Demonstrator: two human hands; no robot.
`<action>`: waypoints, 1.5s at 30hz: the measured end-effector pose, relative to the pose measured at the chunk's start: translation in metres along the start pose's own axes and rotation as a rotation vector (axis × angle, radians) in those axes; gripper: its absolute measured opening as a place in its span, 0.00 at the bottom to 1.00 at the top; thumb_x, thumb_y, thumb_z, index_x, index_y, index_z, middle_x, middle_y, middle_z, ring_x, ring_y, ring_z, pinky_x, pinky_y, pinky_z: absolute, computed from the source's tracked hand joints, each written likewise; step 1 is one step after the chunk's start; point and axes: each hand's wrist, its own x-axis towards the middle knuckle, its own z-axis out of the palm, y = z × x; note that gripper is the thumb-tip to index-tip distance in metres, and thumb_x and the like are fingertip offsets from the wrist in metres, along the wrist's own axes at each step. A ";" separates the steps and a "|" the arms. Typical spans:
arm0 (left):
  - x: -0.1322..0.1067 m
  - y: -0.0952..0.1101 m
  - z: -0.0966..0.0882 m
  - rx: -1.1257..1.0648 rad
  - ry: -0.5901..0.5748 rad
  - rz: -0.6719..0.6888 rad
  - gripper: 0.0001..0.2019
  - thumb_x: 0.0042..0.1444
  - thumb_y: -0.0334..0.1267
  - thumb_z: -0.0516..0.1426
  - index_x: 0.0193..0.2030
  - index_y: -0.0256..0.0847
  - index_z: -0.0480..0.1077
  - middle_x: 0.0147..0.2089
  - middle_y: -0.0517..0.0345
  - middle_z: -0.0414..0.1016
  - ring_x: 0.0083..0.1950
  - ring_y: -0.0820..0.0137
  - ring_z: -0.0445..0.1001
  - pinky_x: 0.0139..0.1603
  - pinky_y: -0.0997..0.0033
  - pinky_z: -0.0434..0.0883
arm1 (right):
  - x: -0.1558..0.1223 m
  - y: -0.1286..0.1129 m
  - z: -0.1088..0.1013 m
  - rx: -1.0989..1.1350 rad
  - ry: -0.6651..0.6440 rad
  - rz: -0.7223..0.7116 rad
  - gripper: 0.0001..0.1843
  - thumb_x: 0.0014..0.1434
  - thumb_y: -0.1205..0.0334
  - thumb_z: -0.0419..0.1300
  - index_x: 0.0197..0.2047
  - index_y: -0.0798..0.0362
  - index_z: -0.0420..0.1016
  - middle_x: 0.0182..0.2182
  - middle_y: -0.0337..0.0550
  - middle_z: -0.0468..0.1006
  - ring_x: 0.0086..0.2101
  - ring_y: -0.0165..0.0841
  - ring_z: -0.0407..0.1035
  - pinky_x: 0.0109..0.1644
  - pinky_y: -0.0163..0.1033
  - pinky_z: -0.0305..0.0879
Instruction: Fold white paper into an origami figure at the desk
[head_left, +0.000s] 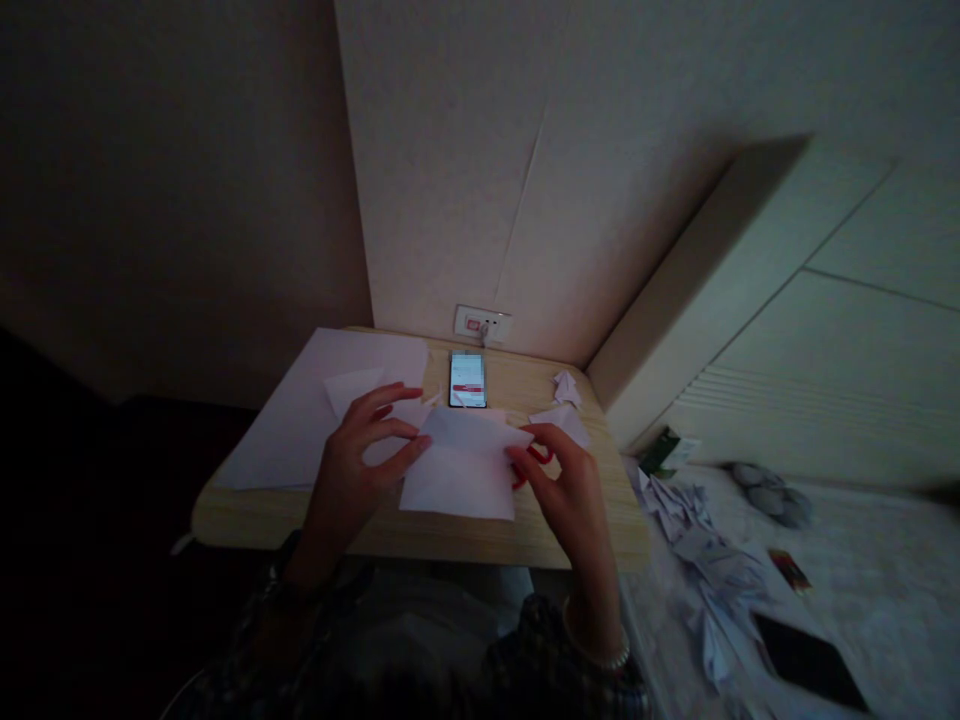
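A piece of white paper (pixel 465 470) is held up over the front of a small wooden table, with faint creases across it. My left hand (pixel 375 435) pinches its upper left edge between thumb and fingers. At the upper right corner, my right hand (pixel 555 475) grips the paper between thumb and forefinger. Partly hidden behind my right hand are the red handles of what look like scissors (pixel 544 455). A phone (pixel 468 379) with a lit screen stands or lies just beyond the paper; I cannot tell which.
Large white sheets (pixel 277 430) cover the left of the wooden table (pixel 480 545). Folded paper pieces (pixel 566 388) lie at its back right. A wall socket (pixel 482 323) with a plug is behind. On the bed (pixel 885 560) are crumpled papers (pixel 694 540), a dark tablet-like object (pixel 810 660) and grey fabric (pixel 770 493).
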 end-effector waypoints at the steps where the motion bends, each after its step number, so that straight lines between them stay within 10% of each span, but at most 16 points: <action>1: 0.000 -0.001 -0.001 -0.025 -0.005 -0.025 0.08 0.51 0.41 0.65 0.24 0.44 0.76 0.55 0.49 0.79 0.60 0.55 0.72 0.62 0.55 0.68 | 0.000 0.000 -0.003 0.034 0.009 0.019 0.06 0.58 0.61 0.63 0.29 0.49 0.74 0.26 0.38 0.77 0.30 0.36 0.71 0.36 0.39 0.67; 12: -0.001 0.012 -0.002 -0.003 -0.220 -0.188 0.15 0.52 0.46 0.63 0.43 0.41 0.80 0.52 0.48 0.81 0.55 0.55 0.77 0.60 0.57 0.70 | -0.002 -0.008 0.003 0.286 0.035 0.103 0.08 0.55 0.59 0.64 0.26 0.50 0.74 0.23 0.35 0.74 0.28 0.32 0.68 0.35 0.37 0.62; 26: -0.001 0.029 0.003 -0.159 -0.062 -0.382 0.08 0.46 0.44 0.65 0.26 0.42 0.77 0.27 0.57 0.82 0.32 0.59 0.80 0.35 0.65 0.77 | -0.003 -0.010 0.008 0.419 -0.025 0.138 0.05 0.55 0.59 0.67 0.35 0.47 0.75 0.30 0.37 0.76 0.32 0.32 0.72 0.34 0.36 0.68; 45: -0.005 0.013 0.003 -0.427 -0.171 -0.599 0.19 0.42 0.48 0.70 0.38 0.38 0.79 0.35 0.54 0.84 0.35 0.62 0.80 0.32 0.71 0.74 | -0.001 -0.009 0.007 0.379 -0.099 0.121 0.05 0.56 0.58 0.64 0.31 0.48 0.72 0.29 0.37 0.76 0.31 0.33 0.70 0.33 0.36 0.66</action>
